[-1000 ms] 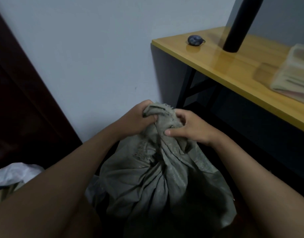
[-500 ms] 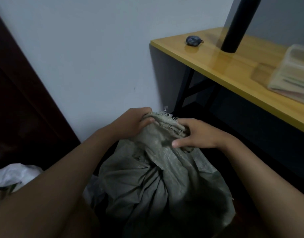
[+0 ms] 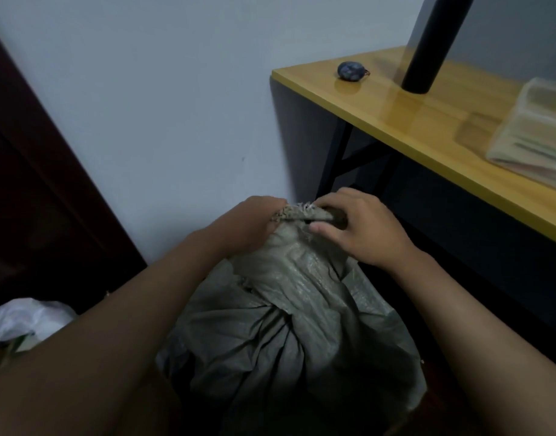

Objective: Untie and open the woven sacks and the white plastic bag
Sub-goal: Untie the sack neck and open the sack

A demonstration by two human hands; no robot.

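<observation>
Head view: a grey-green woven sack [image 3: 289,335] stands at lower centre, its neck gathered; its contents cannot be seen. The left hand [image 3: 248,228] and right hand [image 3: 361,228] each grip the frayed top edge, close together. White plastic bag [image 3: 22,319] lies at left edge, contents unclear. On the yellow table [image 3: 396,121], upper right, sits a clear box [image 3: 534,133] holding flat items.
</observation>
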